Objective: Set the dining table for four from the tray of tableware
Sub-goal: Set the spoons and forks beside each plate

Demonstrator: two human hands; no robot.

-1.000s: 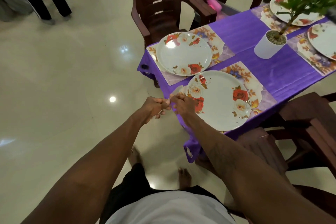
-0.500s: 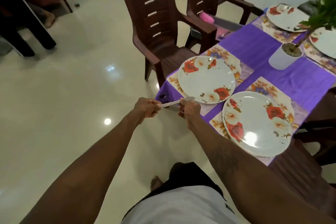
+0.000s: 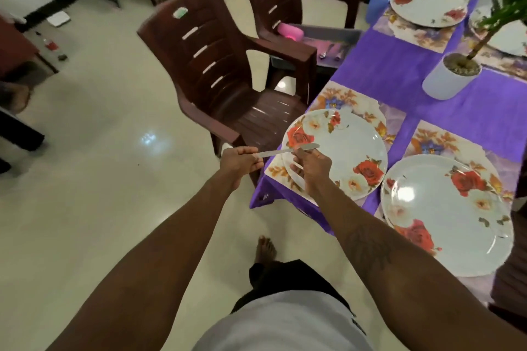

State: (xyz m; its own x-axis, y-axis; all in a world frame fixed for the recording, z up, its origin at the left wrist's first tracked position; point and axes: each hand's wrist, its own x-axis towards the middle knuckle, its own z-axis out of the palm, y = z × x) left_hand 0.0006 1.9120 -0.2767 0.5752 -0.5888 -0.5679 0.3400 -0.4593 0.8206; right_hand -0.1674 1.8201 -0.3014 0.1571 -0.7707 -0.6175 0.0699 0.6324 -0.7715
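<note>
Left hand (image 3: 238,162) fingers are curling round the handle of a knife (image 3: 273,152), and right hand (image 3: 312,164) fingers are pinching its blade end, above the counter's (image 3: 399,65) near corner. The left should probably be releasing first, the right laying it flat just beside the nearest plate (image 3: 342,157).

We are wearing a pale grey-white shirt (image 3: 285,325) over black shorts (image 3: 288,273) — our arms (image 3: 171,251) are going bare down to the left hand (image 3: 238,162) and right hand (image 3: 312,165), a dark tattoo (image 3: 368,245) is running along the right forearm (image 3: 405,271), one foot (image 3: 266,248) showing bare.
</note>
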